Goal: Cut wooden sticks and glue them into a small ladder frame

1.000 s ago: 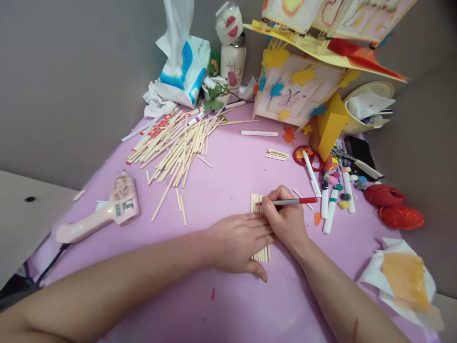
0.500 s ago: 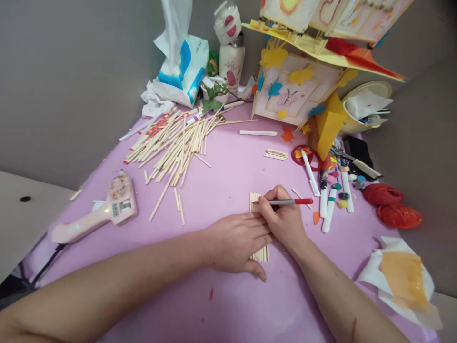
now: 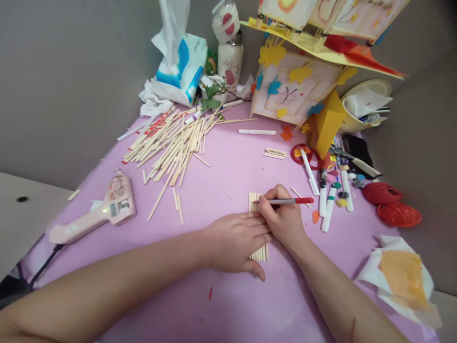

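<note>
A row of short wooden sticks [image 3: 259, 253] lies side by side on the purple tabletop [image 3: 160, 305]. My left hand [image 3: 237, 240] rests flat across the middle of the row, palm down, thumb spread toward me; it hides that part of the sticks. My right hand [image 3: 282, 214] is closed around a red and grey pen [image 3: 285, 201] and touches the left fingertips. The pen lies nearly level, its red tip at the upper part of the row.
A pink glue gun [image 3: 119, 200] lies at left, below a heap of sticks [image 3: 182, 143]. Behind stand a tissue pack [image 3: 194, 57], a bottle [image 3: 230, 66] and a decorated stick house [image 3: 293, 90]. Markers [image 3: 328, 209], scissors [image 3: 357, 162] and red yarn [image 3: 400, 214] lie at right.
The whole view has shifted very slightly. Both hands, the pen and the row of sticks keep the same positions relative to each other.
</note>
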{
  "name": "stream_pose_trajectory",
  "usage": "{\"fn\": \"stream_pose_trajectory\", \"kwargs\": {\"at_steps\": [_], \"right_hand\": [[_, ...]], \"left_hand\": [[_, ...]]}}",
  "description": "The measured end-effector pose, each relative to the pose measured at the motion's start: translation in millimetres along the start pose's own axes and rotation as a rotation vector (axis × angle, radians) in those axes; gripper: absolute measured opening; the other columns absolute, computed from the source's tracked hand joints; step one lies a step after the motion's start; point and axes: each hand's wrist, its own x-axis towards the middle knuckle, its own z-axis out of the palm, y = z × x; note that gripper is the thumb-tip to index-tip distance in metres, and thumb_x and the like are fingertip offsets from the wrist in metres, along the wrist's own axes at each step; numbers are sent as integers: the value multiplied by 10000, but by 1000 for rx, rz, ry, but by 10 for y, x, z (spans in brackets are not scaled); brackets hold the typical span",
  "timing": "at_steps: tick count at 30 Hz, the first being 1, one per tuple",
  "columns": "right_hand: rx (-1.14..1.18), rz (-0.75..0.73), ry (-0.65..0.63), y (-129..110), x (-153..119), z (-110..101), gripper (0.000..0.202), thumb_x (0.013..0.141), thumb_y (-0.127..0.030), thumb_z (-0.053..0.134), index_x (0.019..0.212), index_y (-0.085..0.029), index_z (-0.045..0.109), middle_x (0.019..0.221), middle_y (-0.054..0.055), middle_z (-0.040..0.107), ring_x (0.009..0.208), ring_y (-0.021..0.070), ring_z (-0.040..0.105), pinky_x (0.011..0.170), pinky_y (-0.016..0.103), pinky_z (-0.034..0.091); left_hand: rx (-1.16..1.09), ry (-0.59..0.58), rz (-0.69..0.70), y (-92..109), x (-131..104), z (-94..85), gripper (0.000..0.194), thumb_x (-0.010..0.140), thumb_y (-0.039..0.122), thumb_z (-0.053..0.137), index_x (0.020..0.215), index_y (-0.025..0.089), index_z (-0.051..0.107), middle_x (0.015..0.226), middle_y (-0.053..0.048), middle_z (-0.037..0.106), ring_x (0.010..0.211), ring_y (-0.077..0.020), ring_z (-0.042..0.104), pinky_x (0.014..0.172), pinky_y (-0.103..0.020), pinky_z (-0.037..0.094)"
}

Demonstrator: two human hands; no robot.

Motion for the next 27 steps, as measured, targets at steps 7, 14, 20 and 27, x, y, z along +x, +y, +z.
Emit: {"fn": "stream_pose_trajectory", "kwargs": {"at_steps": [7, 14, 20, 27], "right_hand": [[2, -4, -11, 12, 1, 4, 163, 804, -219, 558, 675, -211, 459, 589, -47, 496, 536, 111, 475, 507, 238, 388], [-2, -6, -26, 11, 0, 0, 151, 805, -221, 557, 682, -211, 470, 597, -43, 510, 543, 113, 486, 508, 239, 394], [3, 0, -14, 8, -1, 4, 153, 803, -218, 556, 682, -211, 464, 596, -44, 511, 540, 113, 487, 504, 240, 394], [-3, -21, -13, 4, -2, 7, 158, 803, -206, 548, 684, -215, 445, 603, -45, 496, 545, 112, 476, 508, 240, 387]], "left_hand": [[12, 3, 3, -5, -4, 6, 701, 830, 622, 452, 1275, 83, 497, 1317, -171, 538, 1291, -258, 415, 1151, -358, 201], [22, 4, 7, -1, 2, 5, 690, 826, 610, 474, 1261, 75, 509, 1285, -173, 562, 1281, -265, 426, 1149, -367, 207], [19, 5, 10, -3, 2, 4, 682, 829, 615, 464, 1256, 87, 511, 1280, -164, 567, 1277, -262, 428, 1148, -364, 207], [27, 4, 6, 4, 5, -2, 674, 828, 617, 462, 1234, 84, 528, 1282, -168, 564, 1275, -262, 429, 1145, -363, 217]]}}
